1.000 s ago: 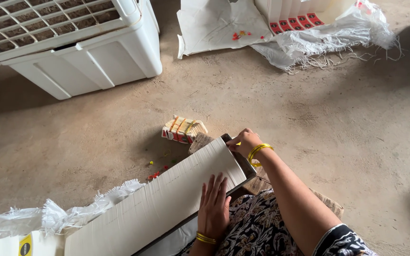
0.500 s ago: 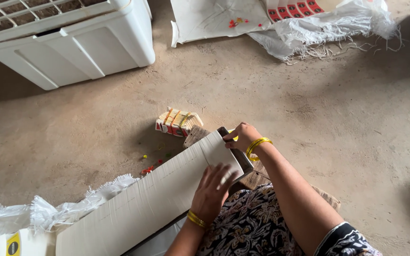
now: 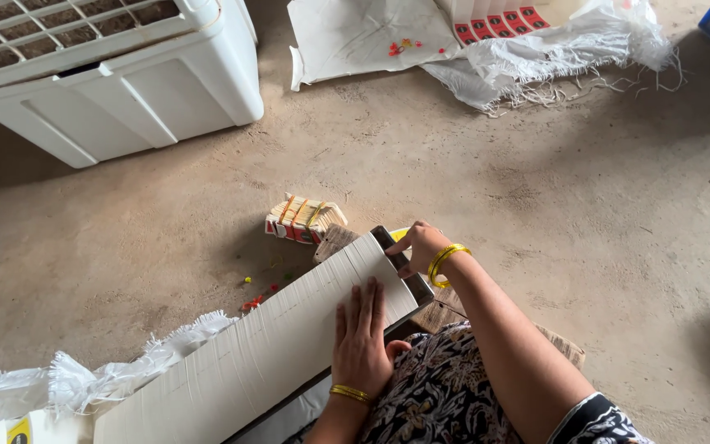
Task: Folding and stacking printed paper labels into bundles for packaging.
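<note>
A long row of white cards (image 3: pixel 265 345) lies packed on edge in a narrow dark tray, running from the lower left toward the middle. My left hand (image 3: pixel 361 339) rests flat on top of the row near its far end, fingers spread. My right hand (image 3: pixel 417 243), with yellow bangles at the wrist, grips the dark end piece (image 3: pixel 402 261) at the tray's far end, with something yellow under the fingers. A small bundle of red-and-tan cards (image 3: pixel 301 220) bound with rubber bands sits on the floor just beyond the tray.
A white plastic crate-like unit (image 3: pixel 125 90) stands at the upper left. A white woven sack (image 3: pixel 552 49) and a white sheet with red printed pieces lie at the top. Another frayed white sack (image 3: pixel 84 378) lies at the lower left. The floor is bare concrete.
My left hand has slid up along the card row toward its far end and flattened on top. The right hand stays at the end piece. The view has shifted slightly.
</note>
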